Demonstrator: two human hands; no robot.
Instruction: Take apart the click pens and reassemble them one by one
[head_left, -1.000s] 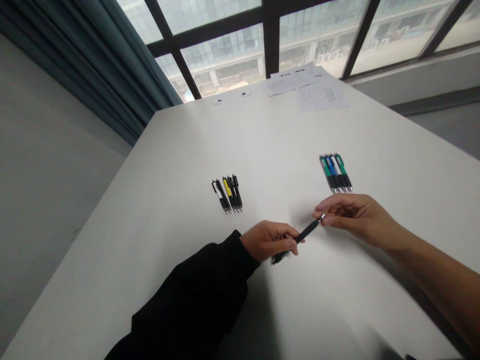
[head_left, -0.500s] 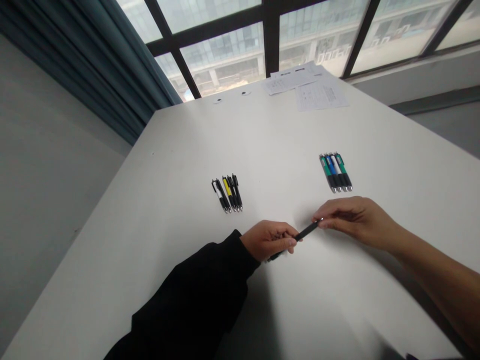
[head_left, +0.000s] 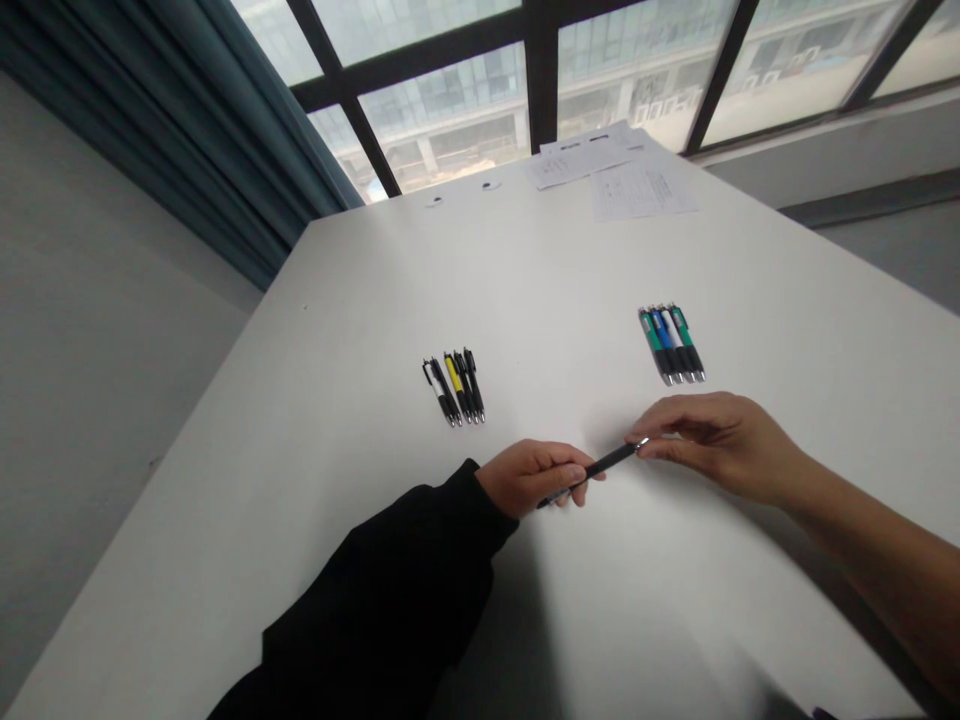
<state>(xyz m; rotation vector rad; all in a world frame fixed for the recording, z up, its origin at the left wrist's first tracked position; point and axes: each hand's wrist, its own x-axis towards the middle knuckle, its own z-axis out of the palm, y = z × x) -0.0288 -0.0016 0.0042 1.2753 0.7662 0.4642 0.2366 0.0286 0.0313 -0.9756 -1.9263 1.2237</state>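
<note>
1. Both hands are linked by one black retractable pen (head_left: 607, 462), without touching each other. The pen's lower end is gripped by the left hand (head_left: 529, 478), which emerges from a black sleeve (head_left: 390, 590). Its upper end is pinched by the right hand (head_left: 712, 445), which is bare to the forearm.
2. The pen is held slanted above a white table (head_left: 300, 470), between the hands and nearer the viewer than the other pens. Its silver tip (head_left: 643, 441) is placed at the right hand's grip.
3. Two groups of pens are laid side by side on the table, well apart. Black pens with white and yellow accents (head_left: 454, 388) are set to the left, and green, blue and white pens (head_left: 671, 345) just beyond the right hand.
4. Printed paper sheets (head_left: 622, 175) are laid at the table's far end, beneath a dark-framed window (head_left: 450, 100). A teal curtain (head_left: 180, 110) is hung to the left.
</note>
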